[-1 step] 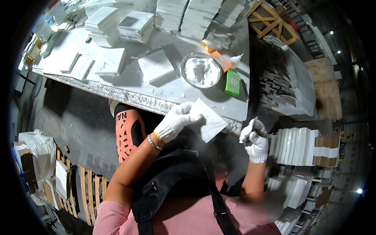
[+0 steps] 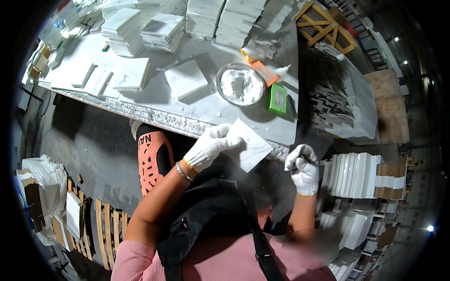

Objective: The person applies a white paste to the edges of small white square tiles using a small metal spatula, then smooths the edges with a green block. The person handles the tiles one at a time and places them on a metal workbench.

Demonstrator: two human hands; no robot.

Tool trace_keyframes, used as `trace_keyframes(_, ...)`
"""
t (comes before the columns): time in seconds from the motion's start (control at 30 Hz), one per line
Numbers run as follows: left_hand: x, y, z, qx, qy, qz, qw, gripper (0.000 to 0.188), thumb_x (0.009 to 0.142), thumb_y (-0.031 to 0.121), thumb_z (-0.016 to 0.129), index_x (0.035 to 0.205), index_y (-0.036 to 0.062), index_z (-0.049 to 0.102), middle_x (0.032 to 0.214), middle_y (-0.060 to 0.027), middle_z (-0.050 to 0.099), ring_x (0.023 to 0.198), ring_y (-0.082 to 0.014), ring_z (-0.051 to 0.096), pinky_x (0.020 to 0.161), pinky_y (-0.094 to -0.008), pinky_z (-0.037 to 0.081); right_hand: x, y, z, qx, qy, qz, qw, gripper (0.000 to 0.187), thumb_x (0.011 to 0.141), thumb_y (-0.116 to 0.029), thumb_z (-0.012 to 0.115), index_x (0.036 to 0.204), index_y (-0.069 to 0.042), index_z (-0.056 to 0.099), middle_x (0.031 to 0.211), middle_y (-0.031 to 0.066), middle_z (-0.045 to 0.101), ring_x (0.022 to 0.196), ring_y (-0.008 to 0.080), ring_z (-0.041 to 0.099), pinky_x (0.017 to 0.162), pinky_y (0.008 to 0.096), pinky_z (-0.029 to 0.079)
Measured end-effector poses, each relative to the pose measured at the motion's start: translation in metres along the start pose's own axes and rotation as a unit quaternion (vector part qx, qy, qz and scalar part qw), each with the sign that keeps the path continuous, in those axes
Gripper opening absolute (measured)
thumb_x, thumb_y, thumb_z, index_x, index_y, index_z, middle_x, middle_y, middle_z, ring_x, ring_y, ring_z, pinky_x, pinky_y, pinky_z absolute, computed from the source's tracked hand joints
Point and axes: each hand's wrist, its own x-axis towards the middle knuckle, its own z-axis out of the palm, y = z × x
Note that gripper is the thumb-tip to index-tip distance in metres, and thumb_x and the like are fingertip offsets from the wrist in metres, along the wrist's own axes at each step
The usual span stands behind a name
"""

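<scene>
My left hand (image 2: pixel 211 146), in a white knitted glove, grips a square white marble tile (image 2: pixel 253 146) by its left corner, with the thumb on its face. The tile is tilted in front of the table's near edge. To its right, my gloved right hand (image 2: pixel 303 170) is closed, apart from the tile. A small dark, thin piece shows at its fingertips; its kind is not clear. On the table beyond the tile stands a clear round bowl (image 2: pixel 219 92) of white paste or powder. A green box (image 2: pixel 278 99) is beside the bowl.
Square white tiles (image 2: pixel 186 78) lie across the table (image 2: pixel 154 104), with tall tile stacks (image 2: pixel 163 32) behind. An orange box (image 2: pixel 263 73) and a white nozzle bottle (image 2: pixel 281 72) stand by the bowl. More slabs (image 2: pixel 354 173) are at right; a wooden pallet (image 2: pixel 110 229) is at lower left.
My right hand has shifted slightly up and left and turned a little, so the dark piece at its fingertips shows more. My left hand and the tile have hardly moved.
</scene>
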Motion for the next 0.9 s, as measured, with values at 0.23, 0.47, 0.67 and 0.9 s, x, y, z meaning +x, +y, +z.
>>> trace_keyframes(0.23, -0.011, 0.012, 0.009, 0.034, 0.029, -0.063, 0.997, 0.030, 0.093, 0.019, 0.068, 0.112, -0.0041, 0.066, 0.102, -0.0091, 0.072, 0.096, -0.0152, 0.065, 0.092, -0.0292, 0.049, 0.004, 0.017, 0.017, -0.091, 0.006, 0.038, 0.995, 0.017, 0.089, 0.003, 0.064, 0.105, -0.002, 0.068, 0.120, 0.0186, 0.066, 0.104, 0.0236, 0.066, 0.081, 0.0333, 0.059)
trace_keyframes(0.47, -0.015, 0.015, 0.011, -0.018, 0.031, -0.058, 0.998, 0.041, 0.094, 0.016, 0.066, 0.129, -0.0032, 0.058, 0.106, -0.0080, 0.071, 0.094, -0.0134, 0.065, 0.089, -0.0278, 0.051, 0.011, 0.032, 0.047, -0.347, 0.035, 0.086, 0.933, 0.012, 0.091, -0.007, 0.070, 0.100, 0.000, 0.071, 0.096, 0.0064, 0.068, 0.085, 0.0139, 0.063, 0.073, 0.0249, 0.052)
trace_keyframes(0.67, -0.036, -0.001, -0.002, -0.262, 0.017, 0.006, 0.965, 0.071, 0.091, 0.017, 0.068, 0.152, 0.0038, 0.035, 0.132, -0.0059, 0.058, 0.086, -0.0097, 0.059, 0.088, -0.0267, 0.051, 0.015, 0.070, 0.059, -0.100, 0.163, 0.059, 0.980, 0.012, 0.091, 0.000, 0.067, 0.102, -0.001, 0.066, 0.091, 0.0094, 0.068, 0.069, 0.0171, 0.065, 0.062, 0.0286, 0.055)
trace_keyframes(0.9, -0.039, -0.006, -0.010, -0.176, 0.111, 0.046, 0.977, 0.039, 0.084, 0.015, 0.075, 0.116, 0.0016, 0.057, 0.095, -0.0053, 0.066, 0.091, -0.0175, 0.066, 0.084, -0.0311, 0.054, 0.025, 0.060, 0.069, -0.175, 0.025, 0.115, 0.978, 0.012, 0.095, -0.003, 0.063, 0.106, 0.002, 0.067, 0.100, 0.0094, 0.068, 0.081, 0.0145, 0.066, 0.066, 0.0264, 0.058)
